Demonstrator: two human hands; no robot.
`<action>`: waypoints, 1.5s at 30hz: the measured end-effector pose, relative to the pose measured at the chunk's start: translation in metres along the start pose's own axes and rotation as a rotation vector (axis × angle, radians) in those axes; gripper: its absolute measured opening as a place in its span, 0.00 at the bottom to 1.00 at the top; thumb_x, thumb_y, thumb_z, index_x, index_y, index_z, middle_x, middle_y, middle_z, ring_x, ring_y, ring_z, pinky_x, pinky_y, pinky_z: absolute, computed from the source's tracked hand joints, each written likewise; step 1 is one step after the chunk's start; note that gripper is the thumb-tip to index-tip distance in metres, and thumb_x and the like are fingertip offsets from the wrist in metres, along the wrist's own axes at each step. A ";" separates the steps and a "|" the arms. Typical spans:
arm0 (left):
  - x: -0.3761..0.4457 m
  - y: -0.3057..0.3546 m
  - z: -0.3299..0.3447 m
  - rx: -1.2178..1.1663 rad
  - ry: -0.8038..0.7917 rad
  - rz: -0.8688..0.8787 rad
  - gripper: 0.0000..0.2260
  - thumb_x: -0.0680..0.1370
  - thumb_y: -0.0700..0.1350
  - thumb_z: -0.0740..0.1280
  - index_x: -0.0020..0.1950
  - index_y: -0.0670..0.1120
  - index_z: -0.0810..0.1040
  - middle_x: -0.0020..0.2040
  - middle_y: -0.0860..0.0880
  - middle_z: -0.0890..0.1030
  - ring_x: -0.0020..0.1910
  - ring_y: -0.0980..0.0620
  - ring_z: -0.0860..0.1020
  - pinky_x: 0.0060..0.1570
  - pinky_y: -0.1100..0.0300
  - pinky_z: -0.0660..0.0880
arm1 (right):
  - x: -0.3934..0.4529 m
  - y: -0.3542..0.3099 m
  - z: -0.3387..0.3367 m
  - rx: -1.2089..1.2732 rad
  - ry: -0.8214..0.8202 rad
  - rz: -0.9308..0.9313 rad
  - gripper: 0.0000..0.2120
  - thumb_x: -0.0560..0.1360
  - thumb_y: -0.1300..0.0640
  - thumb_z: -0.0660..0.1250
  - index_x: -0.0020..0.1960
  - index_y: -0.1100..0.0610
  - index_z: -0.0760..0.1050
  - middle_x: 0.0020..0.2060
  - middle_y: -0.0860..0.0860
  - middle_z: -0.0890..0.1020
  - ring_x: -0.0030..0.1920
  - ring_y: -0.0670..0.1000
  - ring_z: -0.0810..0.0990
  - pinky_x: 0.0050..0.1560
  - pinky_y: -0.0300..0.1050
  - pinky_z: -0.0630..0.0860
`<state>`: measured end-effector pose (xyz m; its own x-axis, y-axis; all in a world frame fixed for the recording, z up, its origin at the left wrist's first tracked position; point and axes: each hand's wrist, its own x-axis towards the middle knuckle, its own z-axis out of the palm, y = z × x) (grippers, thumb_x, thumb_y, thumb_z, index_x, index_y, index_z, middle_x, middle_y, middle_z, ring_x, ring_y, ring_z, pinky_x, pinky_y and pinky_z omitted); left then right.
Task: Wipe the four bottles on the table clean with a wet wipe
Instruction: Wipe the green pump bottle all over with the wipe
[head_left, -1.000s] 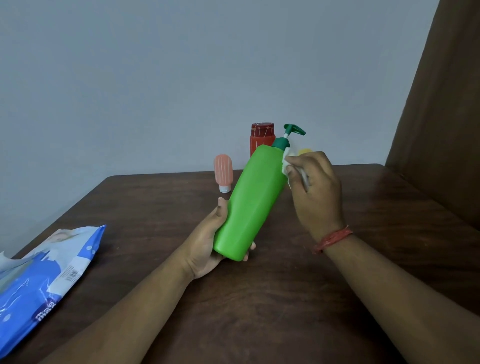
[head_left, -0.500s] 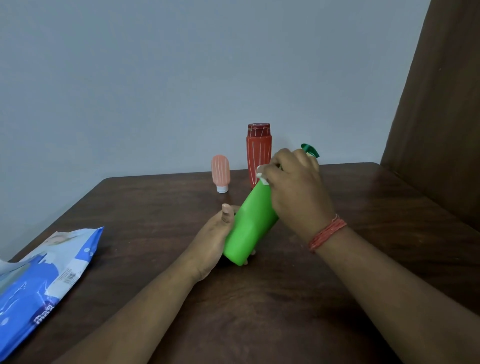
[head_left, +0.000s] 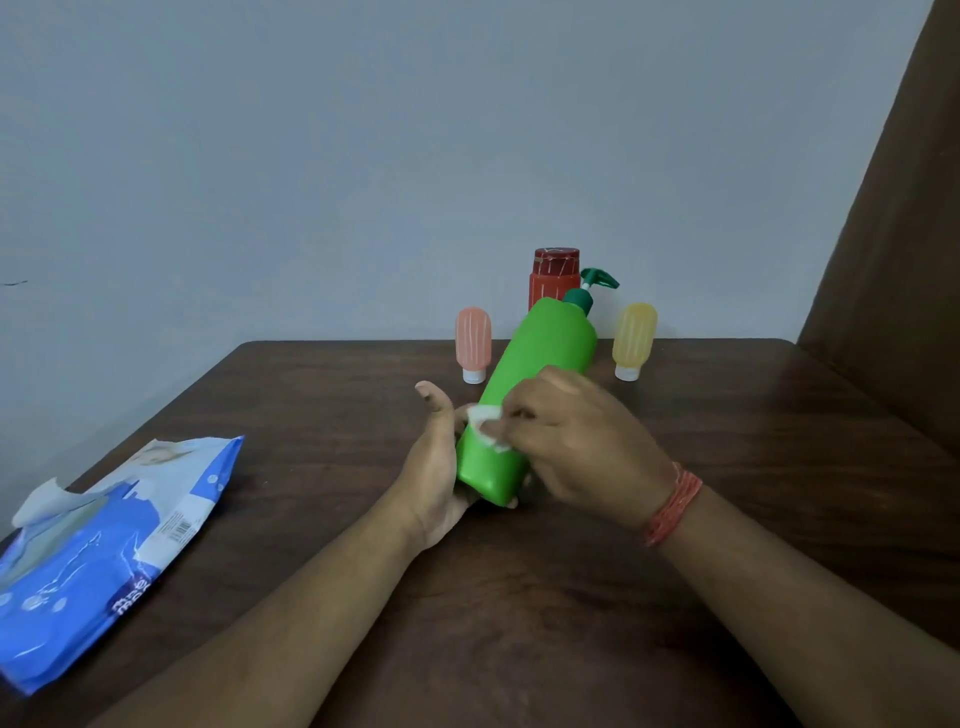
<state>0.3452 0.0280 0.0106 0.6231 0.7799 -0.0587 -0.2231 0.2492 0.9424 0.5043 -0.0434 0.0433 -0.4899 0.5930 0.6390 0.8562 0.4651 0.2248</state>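
Observation:
A green pump bottle (head_left: 540, 353) leans away from me over the dark wooden table (head_left: 727, 519), its dark green pump at the far end. My left hand (head_left: 436, 467) cradles the bottle's base from the left, thumb raised, fingertips showing under the base. My right hand (head_left: 576, 441) presses a small white wet wipe (head_left: 485, 426) against the lower side of the bottle. Behind it stand a red bottle (head_left: 553, 275), a small pink bottle (head_left: 473, 343) on its white cap, and a small yellow bottle (head_left: 634, 338) on its white cap.
A blue and white wet wipe pack (head_left: 93, 561) lies at the table's left edge, with its flap lifted. A grey wall runs behind the table. A brown panel (head_left: 893, 260) rises on the right.
My right hand has slid the wipe from the bottle's neck down to its lower body. The bottle's pump end and the yellow bottle now show.

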 end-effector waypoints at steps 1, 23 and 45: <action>0.000 0.001 0.000 -0.005 -0.010 0.003 0.46 0.68 0.76 0.44 0.67 0.43 0.75 0.51 0.37 0.84 0.41 0.37 0.83 0.34 0.51 0.79 | -0.002 0.007 0.000 -0.005 0.077 0.088 0.11 0.75 0.65 0.68 0.55 0.58 0.83 0.45 0.54 0.80 0.44 0.56 0.75 0.43 0.51 0.74; -0.004 -0.002 0.002 0.172 -0.148 0.024 0.42 0.68 0.75 0.48 0.67 0.48 0.75 0.50 0.37 0.84 0.40 0.38 0.83 0.34 0.50 0.79 | -0.006 0.033 -0.001 -0.003 0.336 0.293 0.10 0.78 0.66 0.63 0.53 0.65 0.83 0.42 0.59 0.78 0.42 0.58 0.76 0.42 0.52 0.76; 0.000 0.002 -0.005 -0.046 -0.093 0.056 0.41 0.74 0.72 0.47 0.69 0.43 0.75 0.48 0.40 0.83 0.39 0.41 0.81 0.34 0.52 0.78 | -0.020 0.012 0.005 0.229 0.324 0.380 0.06 0.77 0.66 0.66 0.52 0.65 0.81 0.46 0.56 0.80 0.47 0.54 0.79 0.51 0.47 0.77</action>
<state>0.3410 0.0320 0.0104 0.6755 0.7369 0.0265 -0.2923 0.2346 0.9271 0.5238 -0.0464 0.0300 -0.0464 0.5316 0.8457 0.8877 0.4102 -0.2092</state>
